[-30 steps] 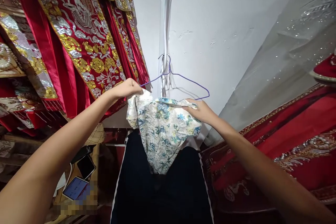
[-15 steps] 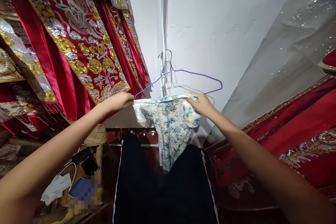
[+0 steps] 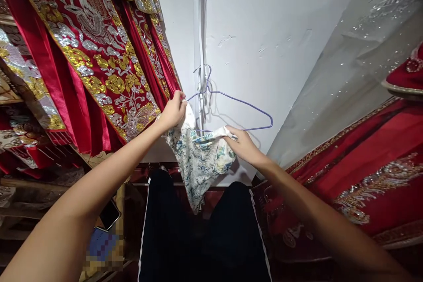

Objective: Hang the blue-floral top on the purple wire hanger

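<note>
A purple wire hanger (image 3: 244, 100) hangs by its hook on a narrow white upright by the wall. Draped over its left part is a short-sleeved floral shirt (image 3: 201, 163), white with blue and yellow print. My left hand (image 3: 175, 110) is closed on the shirt's left shoulder, close to the hanger's sloping left arm. Pinched between the thumb and fingers of my right hand (image 3: 243, 143) is the shirt's right shoulder edge, just below the hanger's lower bar. The right end of the hanger is bare. The hanger's left end is hidden by cloth and my left hand.
Red embroidered garments (image 3: 115, 66) with gold and silver sequins hang on the left. A sheer glittery cloth (image 3: 330, 70) and a beaded red garment (image 3: 370, 176) are on the right. Low on the left, a phone (image 3: 109, 216) lies beside a blue item (image 3: 102, 242).
My left hand has risen and moved right, lifting the shirt's left shoulder along the hanger arm. My right hand has shifted slightly left and down, and the shirt now hangs slanted.
</note>
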